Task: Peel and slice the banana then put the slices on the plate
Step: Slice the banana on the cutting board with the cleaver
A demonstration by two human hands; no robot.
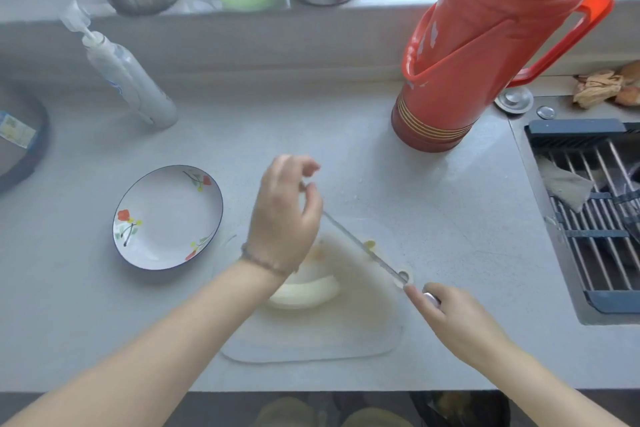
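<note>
Pale steel runs up and away from my right hand [446,308], which is closed around the handle of the knife [363,246], forefinger stretched toward the blade. The blade slants from that hand at the right edge of the cutting board [311,347] up-left toward my left hand [284,218]. My left hand is half open, fingers loosely curled near the blade's tip; I cannot tell whether thumb and fingertip touch the steel, and it holds nothing else that I can see.

Below the left wrist lies the banana [304,291], already peeled, whole, on the board's near-left part. Its long axis runs roughly left to right, slightly curved, and the knife hangs above and beyond it, crossing that axis at a slant. I judge my left hand the nearer one to steady it, while the right brings the blade down across it.

The plate [166,218] sits bare on the counter [450,218], just beyond the board's left edge.
</note>
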